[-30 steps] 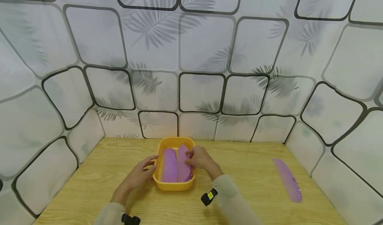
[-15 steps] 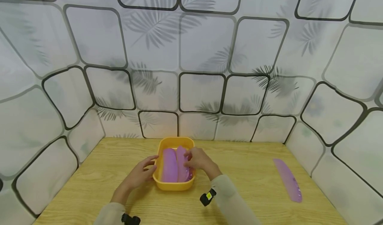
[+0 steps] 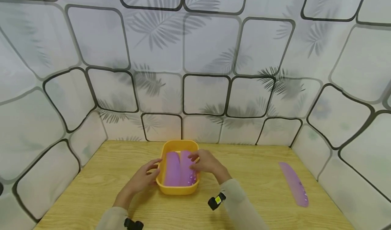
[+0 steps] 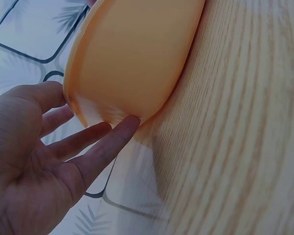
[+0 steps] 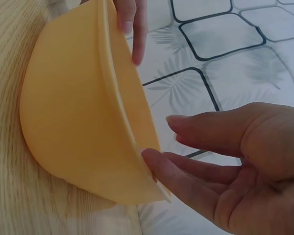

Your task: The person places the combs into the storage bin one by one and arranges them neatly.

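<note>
A yellow plastic tub (image 3: 178,190) stands on the table and holds long purple pieces. One purple piece (image 3: 172,170) lies along its left side, and another purple piece (image 3: 185,170) with pale dots at its lower right lies beside it. My left hand (image 3: 143,177) touches the tub's left wall with extended fingertips (image 4: 130,122). My right hand (image 3: 207,162) is at the right rim, partly over the right-hand piece. In the right wrist view its thumb and fingers stand apart with nothing between them, one fingertip (image 5: 153,157) right at the rim.
A flat, curved purple piece (image 3: 294,184) with small marks along one edge lies alone at the right of the wooden table (image 3: 250,192). A patterned curtain (image 3: 207,94) surrounds the table at the back and both sides.
The right-hand purple piece has gone from tilted up at my right fingers to lying flat in the tub. My right fingers have let go and spread. My left hand has stayed put.
</note>
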Tool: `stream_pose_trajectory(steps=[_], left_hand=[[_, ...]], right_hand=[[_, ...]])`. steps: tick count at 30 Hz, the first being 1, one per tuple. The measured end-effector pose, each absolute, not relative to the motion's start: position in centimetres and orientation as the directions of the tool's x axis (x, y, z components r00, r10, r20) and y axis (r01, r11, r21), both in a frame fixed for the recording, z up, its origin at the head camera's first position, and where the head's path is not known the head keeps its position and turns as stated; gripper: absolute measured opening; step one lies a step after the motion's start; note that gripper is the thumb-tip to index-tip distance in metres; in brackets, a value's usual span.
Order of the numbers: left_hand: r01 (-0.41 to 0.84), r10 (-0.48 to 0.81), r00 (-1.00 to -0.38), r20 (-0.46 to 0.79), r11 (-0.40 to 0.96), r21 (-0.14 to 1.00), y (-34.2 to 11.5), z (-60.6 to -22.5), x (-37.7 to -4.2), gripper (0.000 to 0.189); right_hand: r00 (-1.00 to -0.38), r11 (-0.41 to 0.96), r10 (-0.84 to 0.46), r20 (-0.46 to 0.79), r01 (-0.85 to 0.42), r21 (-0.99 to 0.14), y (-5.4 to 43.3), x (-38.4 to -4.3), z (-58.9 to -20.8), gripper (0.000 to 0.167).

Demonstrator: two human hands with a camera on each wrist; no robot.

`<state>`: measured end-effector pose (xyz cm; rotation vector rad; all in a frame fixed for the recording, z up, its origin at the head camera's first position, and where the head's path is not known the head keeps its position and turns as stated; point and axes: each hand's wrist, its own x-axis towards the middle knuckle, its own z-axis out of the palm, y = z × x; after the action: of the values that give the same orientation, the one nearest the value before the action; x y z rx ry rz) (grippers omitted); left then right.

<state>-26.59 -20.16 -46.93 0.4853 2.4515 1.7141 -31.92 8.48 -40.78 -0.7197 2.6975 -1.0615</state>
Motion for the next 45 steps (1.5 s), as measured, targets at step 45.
stream_pose_trajectory(steps=[45], left_hand=[[0.216, 0.321, -0.941, 0.105, 0.333, 0.918, -20.3, -47.2, -26.9, 0.052]], right_hand=[[-0.93, 0.622, -0.357, 0.085, -0.305, -0.721, 28.7, -31.2, -41.5, 0.044]])
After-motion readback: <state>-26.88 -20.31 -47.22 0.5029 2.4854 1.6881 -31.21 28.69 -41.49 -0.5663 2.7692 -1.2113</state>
